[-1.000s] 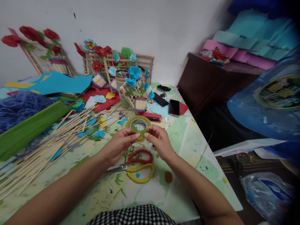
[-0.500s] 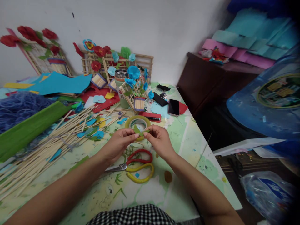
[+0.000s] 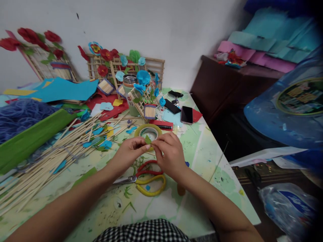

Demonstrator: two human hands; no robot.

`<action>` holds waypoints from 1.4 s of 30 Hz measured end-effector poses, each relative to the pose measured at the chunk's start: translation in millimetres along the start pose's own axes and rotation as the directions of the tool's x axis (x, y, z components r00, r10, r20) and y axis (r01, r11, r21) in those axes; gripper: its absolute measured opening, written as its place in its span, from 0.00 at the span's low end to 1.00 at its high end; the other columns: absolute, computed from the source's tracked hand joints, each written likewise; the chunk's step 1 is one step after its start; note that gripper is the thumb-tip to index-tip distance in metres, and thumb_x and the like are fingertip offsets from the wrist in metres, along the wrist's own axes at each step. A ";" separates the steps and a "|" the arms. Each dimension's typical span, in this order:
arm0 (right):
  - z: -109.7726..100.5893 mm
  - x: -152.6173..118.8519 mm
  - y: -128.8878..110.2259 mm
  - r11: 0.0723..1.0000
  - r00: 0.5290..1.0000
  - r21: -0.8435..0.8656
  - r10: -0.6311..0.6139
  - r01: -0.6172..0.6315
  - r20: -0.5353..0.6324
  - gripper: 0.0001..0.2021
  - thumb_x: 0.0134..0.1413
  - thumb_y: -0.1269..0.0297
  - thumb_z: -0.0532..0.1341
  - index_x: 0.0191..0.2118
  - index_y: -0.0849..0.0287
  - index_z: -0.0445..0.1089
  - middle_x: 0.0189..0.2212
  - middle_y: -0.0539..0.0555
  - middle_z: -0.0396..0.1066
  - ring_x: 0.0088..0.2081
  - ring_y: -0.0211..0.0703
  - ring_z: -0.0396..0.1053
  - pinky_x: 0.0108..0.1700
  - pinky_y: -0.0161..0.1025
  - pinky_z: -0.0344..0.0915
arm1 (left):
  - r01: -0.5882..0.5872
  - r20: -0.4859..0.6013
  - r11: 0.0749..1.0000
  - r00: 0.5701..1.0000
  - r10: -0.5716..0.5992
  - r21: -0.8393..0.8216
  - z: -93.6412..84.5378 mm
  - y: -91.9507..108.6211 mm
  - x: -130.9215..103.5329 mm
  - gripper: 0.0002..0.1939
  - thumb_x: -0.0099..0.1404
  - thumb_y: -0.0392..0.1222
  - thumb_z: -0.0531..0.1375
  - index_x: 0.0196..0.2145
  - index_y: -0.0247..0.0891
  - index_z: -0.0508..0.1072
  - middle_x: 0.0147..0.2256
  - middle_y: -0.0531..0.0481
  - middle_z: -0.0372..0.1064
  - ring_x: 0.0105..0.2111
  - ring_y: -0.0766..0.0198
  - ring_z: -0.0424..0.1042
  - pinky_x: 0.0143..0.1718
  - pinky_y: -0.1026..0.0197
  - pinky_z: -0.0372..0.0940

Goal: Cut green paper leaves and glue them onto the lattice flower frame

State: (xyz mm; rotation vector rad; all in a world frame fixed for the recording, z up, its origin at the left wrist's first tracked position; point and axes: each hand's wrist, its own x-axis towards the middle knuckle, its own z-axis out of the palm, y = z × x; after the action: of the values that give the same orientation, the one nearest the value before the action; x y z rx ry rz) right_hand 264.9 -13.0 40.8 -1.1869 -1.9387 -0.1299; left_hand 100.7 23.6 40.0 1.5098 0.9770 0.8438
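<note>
1. Paper (image 3: 147, 139), a small green leaf-like piece, is held between both hands, just in front of a yellowish tape roll (image 3: 137, 131) on the table (image 3: 224, 181).
2. Left hand (image 3: 130, 149): thumb and index finger are pinched on the paper's left side, its tip standing up above them; the other fingers curl inward.
3. Right hand (image 3: 171, 154): thumb and index finger are pressed together on the paper's lower end, nearly meeting the left fingertips. The back of the hand hides its remaining fingers, and much of this pinch is hard to make out.
4. Print runs around the tape roll's core, too small to read; the hands cover its near edge.
5. Scissors (image 3: 132, 179) lie below the hands, one handle red, one yellow. The right hand overlaps the red handle, and the blades run out of sight at the left forearm.
6. A blue object (image 3: 187, 164) peeks out beside the right wrist, mostly covered.
7. Thin sticks (image 3: 63, 151) spread to the left, cut off by the picture's edge; a phone (image 3: 187, 115) with a dark screen lies beyond the right hand.
8. At far right, a blue translucent container (image 3: 259, 114) bears an oval label, and a clear plastic bag (image 3: 287, 205) a blue-and-white print; neither is legible, and dark shadow swallows that edge.
</note>
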 end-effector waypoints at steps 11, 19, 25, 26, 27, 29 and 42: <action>0.5 0.5 -0.3 0.998 0.997 -0.058 0.011 -0.007 0.073 0.11 0.59 0.71 0.55 0.33 0.61 0.75 0.31 0.56 0.71 0.35 0.45 0.63 0.39 0.43 0.63 | -0.340 -0.003 0.717 0.903 0.431 0.609 -1.8 0.6 -4.3 0.06 0.62 0.38 0.58 0.27 0.37 0.72 0.31 0.48 0.71 0.35 0.59 0.70 0.39 0.57 0.63; 0.3 -0.8 -2.0 0.998 0.992 -0.064 0.022 -0.014 0.121 0.11 0.58 0.71 0.54 0.31 0.62 0.73 0.30 0.57 0.70 0.36 0.46 0.63 0.39 0.43 0.62 | -0.437 0.091 0.482 0.805 0.587 0.759 0.2 -3.1 -9.7 0.07 0.63 0.36 0.56 0.33 0.33 0.75 0.35 0.42 0.73 0.38 0.55 0.71 0.43 0.53 0.65; 3.1 -1.9 -1.5 0.996 0.992 -0.086 0.038 -0.028 0.117 0.11 0.59 0.70 0.53 0.31 0.61 0.72 0.31 0.57 0.70 0.37 0.47 0.63 0.40 0.44 0.61 | -0.391 0.041 0.609 0.861 0.507 0.690 -0.3 -0.9 -7.1 0.04 0.61 0.37 0.58 0.31 0.36 0.74 0.34 0.44 0.73 0.38 0.57 0.72 0.42 0.55 0.66; 3.4 -1.9 -1.4 0.995 0.993 -0.091 0.036 -0.025 0.113 0.11 0.59 0.70 0.53 0.31 0.61 0.72 0.31 0.57 0.70 0.36 0.47 0.63 0.40 0.44 0.61 | -0.386 0.032 0.619 0.863 0.504 0.683 -0.5 -0.8 -7.0 0.04 0.61 0.38 0.59 0.31 0.36 0.73 0.35 0.44 0.73 0.38 0.57 0.72 0.42 0.55 0.66; 3.7 -1.8 -1.4 0.995 0.993 -0.095 0.032 -0.021 0.110 0.11 0.59 0.70 0.53 0.31 0.62 0.72 0.31 0.57 0.70 0.36 0.46 0.63 0.40 0.43 0.61 | -0.381 0.024 0.627 0.865 0.501 0.680 -0.6 -0.9 -7.0 0.04 0.61 0.38 0.59 0.31 0.37 0.73 0.35 0.44 0.73 0.38 0.57 0.72 0.42 0.55 0.65; 4.2 -1.6 -1.3 0.995 0.994 -0.104 0.021 -0.010 0.106 0.12 0.60 0.70 0.53 0.30 0.62 0.72 0.30 0.57 0.70 0.36 0.46 0.63 0.40 0.43 0.61 | -0.374 0.017 0.634 0.869 0.495 0.677 -0.9 -1.1 -7.2 0.05 0.62 0.39 0.58 0.30 0.38 0.73 0.34 0.45 0.73 0.37 0.57 0.71 0.42 0.55 0.65; 2.7 2.7 11.8 0.961 0.998 -0.270 -0.066 0.063 -0.002 0.10 0.59 0.71 0.54 0.29 0.59 0.68 0.29 0.56 0.69 0.35 0.46 0.62 0.39 0.43 0.59 | -0.278 -0.022 0.789 0.938 0.346 0.548 -4.4 6.6 -3.5 0.07 0.59 0.40 0.58 0.24 0.39 0.69 0.30 0.49 0.72 0.35 0.58 0.70 0.40 0.58 0.62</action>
State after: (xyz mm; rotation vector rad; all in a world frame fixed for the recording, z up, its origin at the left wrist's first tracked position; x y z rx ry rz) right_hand 271.9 -3.4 37.2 -1.2936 -1.9958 -0.4474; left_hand 96.2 21.7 47.2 2.1752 1.1315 0.9507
